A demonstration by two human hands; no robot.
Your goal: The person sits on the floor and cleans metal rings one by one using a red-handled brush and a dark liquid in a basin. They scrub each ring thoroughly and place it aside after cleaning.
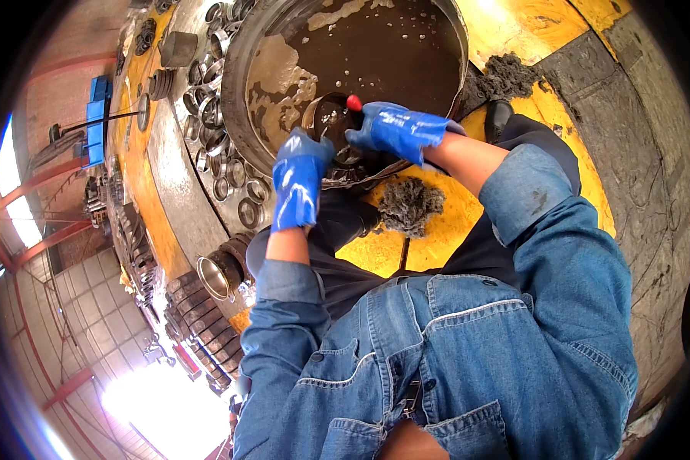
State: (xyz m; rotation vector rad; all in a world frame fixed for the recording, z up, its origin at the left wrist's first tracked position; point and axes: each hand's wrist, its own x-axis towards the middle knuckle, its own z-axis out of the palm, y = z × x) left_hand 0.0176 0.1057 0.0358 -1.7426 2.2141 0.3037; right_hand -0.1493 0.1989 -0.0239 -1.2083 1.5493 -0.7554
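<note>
A large round tub [234, 77] of murky brown liquid stands in front of me. Both my hands wear wet blue gloves and are over its near side. My left hand [300, 157] has its fingers closed at the near left edge of a wet metal ring [310, 116] in the tub. On the ring's right, my right hand [387, 126] is wrapped around a tool with a red handle end [353, 103]. The tool's other end is hidden, so its kind does not show. Dark liquid and the gloves cover much of the ring.
Many bare metal rings [216, 140] lie left of the tub. A larger shiny ring [216, 277] is nearer on that side. Clumps of grey metal shavings [411, 205] lie on the yellow floor [372, 253] between my legs and right of the tub [507, 77].
</note>
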